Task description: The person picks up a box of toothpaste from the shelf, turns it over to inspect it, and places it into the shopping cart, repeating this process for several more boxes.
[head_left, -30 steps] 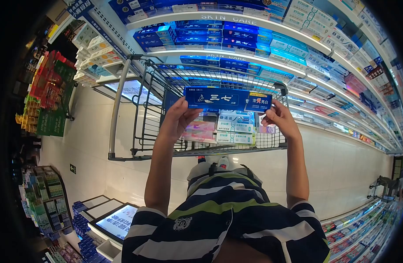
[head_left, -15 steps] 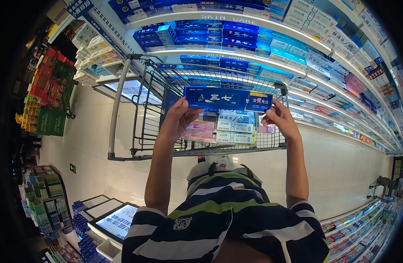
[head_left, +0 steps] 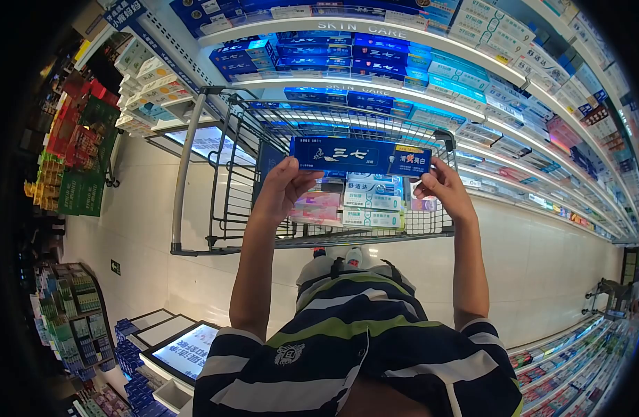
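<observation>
A long dark-blue toothpaste box (head_left: 354, 157) with white lettering is held up level over a wire shopping cart (head_left: 215, 201). My left hand (head_left: 284, 186) pinches its left end, thumb on the front. At the opposite end, my right hand (head_left: 444, 186) grips the lower right corner. Below the box, inside the cart, lie white and teal toothpaste boxes (head_left: 372, 201) and pink boxes (head_left: 316, 207). The held box and my hands hide part of the cart's contents.
Beyond the cart, lit shelves (head_left: 382, 89) carry rows of toothpaste boxes. A display screen (head_left: 184, 351) stands at the lower left, near stacked blue boxes (head_left: 142, 389). Pale floor (head_left: 528, 271) extends to the right, with another shelf (head_left: 576, 368) at the lower right.
</observation>
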### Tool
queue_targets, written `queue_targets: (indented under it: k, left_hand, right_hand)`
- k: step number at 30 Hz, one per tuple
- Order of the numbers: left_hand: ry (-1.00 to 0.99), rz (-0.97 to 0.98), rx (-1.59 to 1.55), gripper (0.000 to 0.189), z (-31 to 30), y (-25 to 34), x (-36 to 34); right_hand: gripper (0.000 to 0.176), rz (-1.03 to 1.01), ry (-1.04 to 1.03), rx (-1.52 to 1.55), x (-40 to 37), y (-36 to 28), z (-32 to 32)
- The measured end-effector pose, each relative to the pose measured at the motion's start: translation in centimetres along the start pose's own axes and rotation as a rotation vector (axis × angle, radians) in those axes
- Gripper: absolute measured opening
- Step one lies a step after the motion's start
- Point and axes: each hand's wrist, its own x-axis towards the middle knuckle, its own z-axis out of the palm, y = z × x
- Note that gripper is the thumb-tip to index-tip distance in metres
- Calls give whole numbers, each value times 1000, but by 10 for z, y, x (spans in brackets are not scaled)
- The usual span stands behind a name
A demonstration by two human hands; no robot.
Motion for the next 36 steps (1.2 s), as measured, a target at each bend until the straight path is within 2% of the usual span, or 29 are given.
queue_targets:
  k: [8,33,36]
  left_hand:
    - [49,-18,-5,30,2,-1,0]
    - [10,-11,51,31,-8,-5,0]
    - [15,-15,51,32,-8,-5,0]
  right_hand:
    - [51,7,2,4,0,0,0]
    - [53,11,5,22,0,4,1]
    - [58,14,-8,-20,0,5,0]
